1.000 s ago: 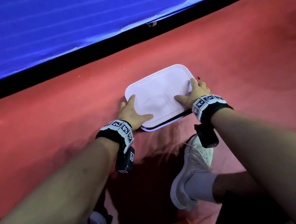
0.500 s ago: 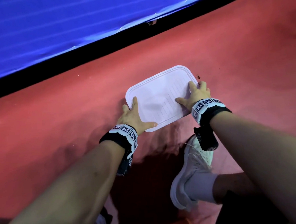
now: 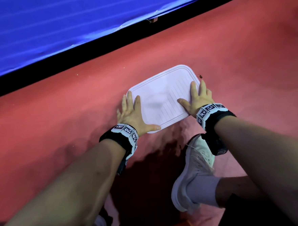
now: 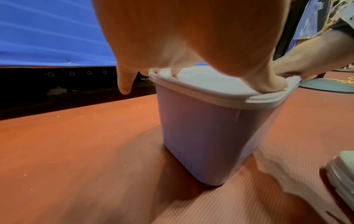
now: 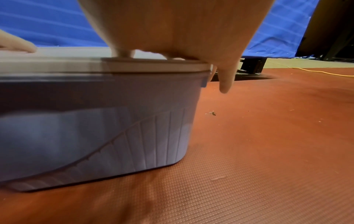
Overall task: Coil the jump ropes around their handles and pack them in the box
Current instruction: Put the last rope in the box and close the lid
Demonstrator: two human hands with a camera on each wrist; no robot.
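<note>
A pale lilac box (image 4: 201, 136) (image 5: 95, 128) stands on the red mat with its white lid (image 3: 163, 96) on top. My left hand (image 3: 134, 112) lies flat on the lid's left end, thumb along the near edge, outer fingers hanging past the rim. My right hand (image 3: 196, 97) lies flat on the lid's right end, fingers straight, little finger hanging over the side. Both hands press the lid down. No jump rope shows; the inside of the box is hidden.
A blue tarp (image 3: 68, 30) with a black strip below it runs along the far side of the red mat (image 3: 56, 110). My white shoe (image 3: 194, 171) is planted just behind the box. A small insect (image 3: 200, 76) lies on the mat by the box's right corner.
The near edge of the lid has dropped and closed the dark gap over the box. Both hands have slid further onto the lid with fingers spread flatter.
</note>
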